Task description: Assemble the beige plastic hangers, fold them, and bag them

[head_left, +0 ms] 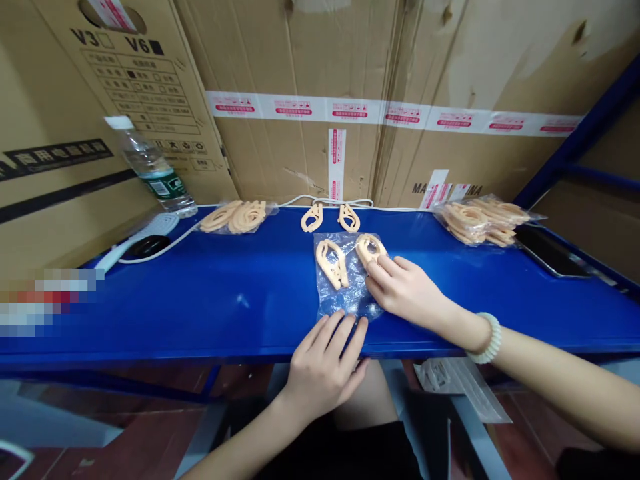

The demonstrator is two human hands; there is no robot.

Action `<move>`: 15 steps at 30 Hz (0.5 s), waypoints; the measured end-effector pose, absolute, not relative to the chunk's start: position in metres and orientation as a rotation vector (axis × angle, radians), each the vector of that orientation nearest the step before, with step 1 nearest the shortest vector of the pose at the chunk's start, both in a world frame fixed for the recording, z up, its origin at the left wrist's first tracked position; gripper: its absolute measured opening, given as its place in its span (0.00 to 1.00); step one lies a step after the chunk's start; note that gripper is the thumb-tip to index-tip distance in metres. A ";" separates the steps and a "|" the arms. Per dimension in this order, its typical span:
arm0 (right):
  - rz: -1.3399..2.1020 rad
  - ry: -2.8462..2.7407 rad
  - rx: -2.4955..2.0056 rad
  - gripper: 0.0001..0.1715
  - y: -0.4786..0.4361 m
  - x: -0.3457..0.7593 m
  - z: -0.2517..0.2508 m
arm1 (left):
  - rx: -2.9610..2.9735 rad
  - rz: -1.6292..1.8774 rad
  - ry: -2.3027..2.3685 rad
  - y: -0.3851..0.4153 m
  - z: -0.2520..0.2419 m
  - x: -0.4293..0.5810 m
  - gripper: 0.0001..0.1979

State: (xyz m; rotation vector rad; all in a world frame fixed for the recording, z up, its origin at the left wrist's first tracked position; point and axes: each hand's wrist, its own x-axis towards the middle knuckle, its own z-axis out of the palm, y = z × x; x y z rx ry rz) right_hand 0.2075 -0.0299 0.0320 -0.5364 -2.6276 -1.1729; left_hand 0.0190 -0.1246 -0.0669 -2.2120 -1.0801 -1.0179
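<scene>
Near the middle of the blue table (200,293), clear bag (356,283) with two peach looped pieces; inside or on top, can't tell. Right hand (413,288): fingertips pinching the right piece (361,248). Left hand (323,370): fingers loosely spread at bag's near edge, gripping nothing. Far-left pack (235,217) and far-right pack (480,221) look done; far-middle loose pair (319,213), unbagged, seemingly left.

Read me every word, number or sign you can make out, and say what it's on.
"V3", empty square: left carton.
"V6", filled square: left carton.
"MA", "INA", middle covered: right-hand back carton.
Too small or blurred: left carton's other print, sealing tape, bottle label, lower plastic bag's print.
</scene>
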 end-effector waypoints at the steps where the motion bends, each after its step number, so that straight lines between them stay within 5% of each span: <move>1: -1.195 -2.633 -0.528 0.15 -0.028 0.208 0.033 | -2.214 -1.018 -1.082 -0.125 -0.067 0.019 0.22; 9: -0.611 -2.633 -0.576 0.16 -0.006 0.201 0.069 | -2.216 -1.011 -1.074 -0.123 -0.067 0.018 0.23; 15: -0.846 -2.675 -0.971 0.20 0.102 0.183 0.073 | -2.212 -1.008 -1.087 -0.124 -0.068 0.019 0.24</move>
